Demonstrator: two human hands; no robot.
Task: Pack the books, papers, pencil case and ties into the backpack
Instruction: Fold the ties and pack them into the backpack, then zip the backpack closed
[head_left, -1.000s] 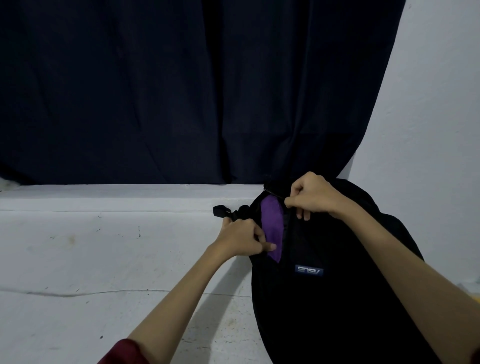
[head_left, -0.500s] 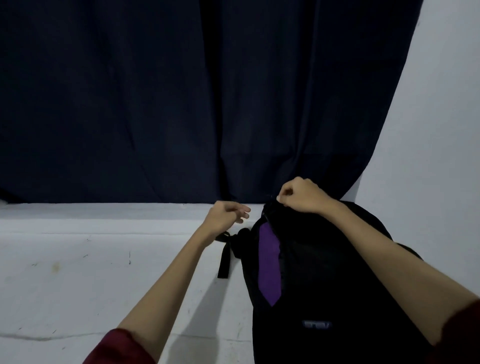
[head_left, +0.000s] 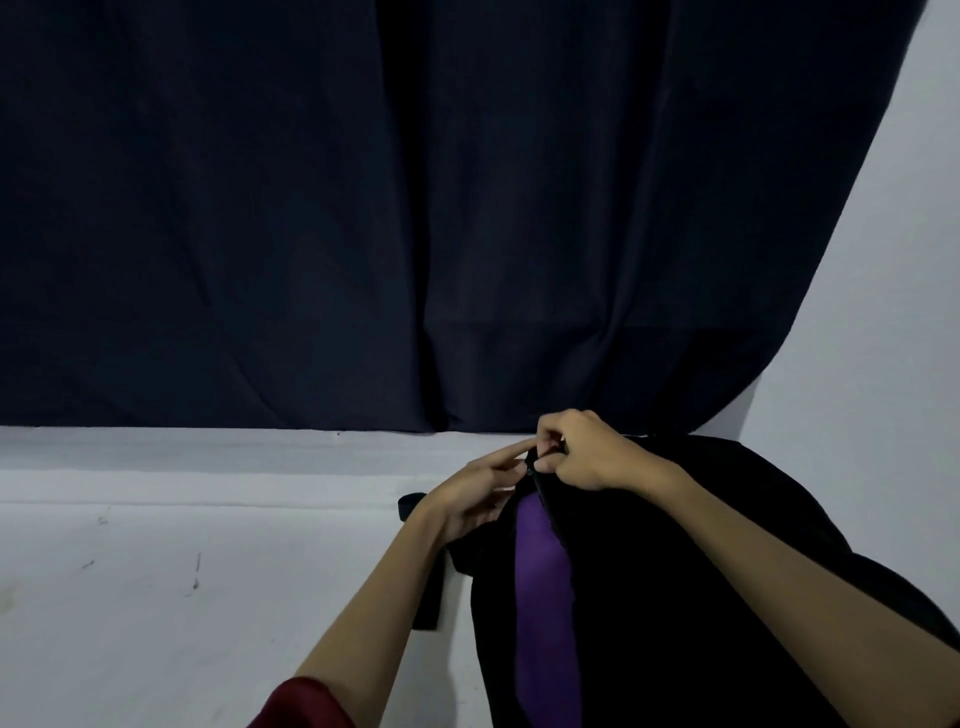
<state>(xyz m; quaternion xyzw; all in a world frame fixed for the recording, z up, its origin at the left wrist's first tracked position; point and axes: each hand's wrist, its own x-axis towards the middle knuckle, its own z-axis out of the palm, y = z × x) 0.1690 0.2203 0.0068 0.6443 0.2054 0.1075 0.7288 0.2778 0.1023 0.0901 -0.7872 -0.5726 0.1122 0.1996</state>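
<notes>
The scene is dim and cool-toned, with soft, even light and no glare anywhere; the dark curtain (head_left: 415, 208) swallows nearly all detail, so its folds read only as faint tonal shifts. The black backpack (head_left: 701, 571) is so underexposed that its surface is a near-flat mass (only the purple strip (head_left: 543, 597) down its front keeps any colour), and it throws a soft shadow onto the pale worktop (head_left: 156, 597) by the left forearm. Wide-angle distortion bows the curtain's right edge, and the picture is slightly soft and grainy throughout, most so around the fingers.
</notes>
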